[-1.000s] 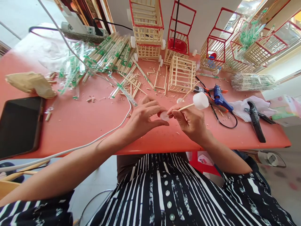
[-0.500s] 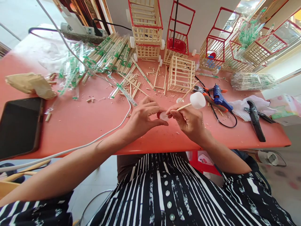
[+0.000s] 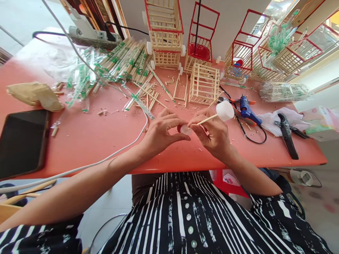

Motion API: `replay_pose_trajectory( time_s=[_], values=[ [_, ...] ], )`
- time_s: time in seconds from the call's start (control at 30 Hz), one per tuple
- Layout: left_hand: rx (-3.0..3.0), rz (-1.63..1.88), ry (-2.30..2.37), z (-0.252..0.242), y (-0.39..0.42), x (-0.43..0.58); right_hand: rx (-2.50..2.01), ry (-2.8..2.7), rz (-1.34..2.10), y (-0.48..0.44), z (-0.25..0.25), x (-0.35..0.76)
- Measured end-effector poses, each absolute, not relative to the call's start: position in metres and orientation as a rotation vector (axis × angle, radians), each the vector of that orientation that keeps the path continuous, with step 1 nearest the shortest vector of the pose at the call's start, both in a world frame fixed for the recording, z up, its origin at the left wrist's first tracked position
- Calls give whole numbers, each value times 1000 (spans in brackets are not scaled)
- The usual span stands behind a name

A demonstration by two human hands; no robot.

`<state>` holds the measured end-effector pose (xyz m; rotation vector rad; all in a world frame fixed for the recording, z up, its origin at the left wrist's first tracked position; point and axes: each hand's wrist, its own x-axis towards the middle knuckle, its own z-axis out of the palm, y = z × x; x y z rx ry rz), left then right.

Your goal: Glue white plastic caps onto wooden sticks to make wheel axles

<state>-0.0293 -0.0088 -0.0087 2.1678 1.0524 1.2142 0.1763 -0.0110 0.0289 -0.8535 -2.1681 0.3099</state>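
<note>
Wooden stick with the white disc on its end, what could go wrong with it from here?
The stick might miss or skid off the pale disc in the left hand. The white disc on its far end might tip it within the right hand. The white cable near the left forearm could snag.

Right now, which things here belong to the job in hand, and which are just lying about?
Belonging to the job:
stick with white round end, in the right fingers
white disc, in the left fingers
glue gun, perhaps

Apparently lying about:
phone
wood scraps
</note>
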Motion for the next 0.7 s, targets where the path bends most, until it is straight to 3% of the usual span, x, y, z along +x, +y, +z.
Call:
replay_pose_trajectory(
  time_s=[0.7],
  values=[
    [2160, 1179, 1052, -9, -9, -25, -896, -2156, 250, -5, 19, 177]
  ],
)
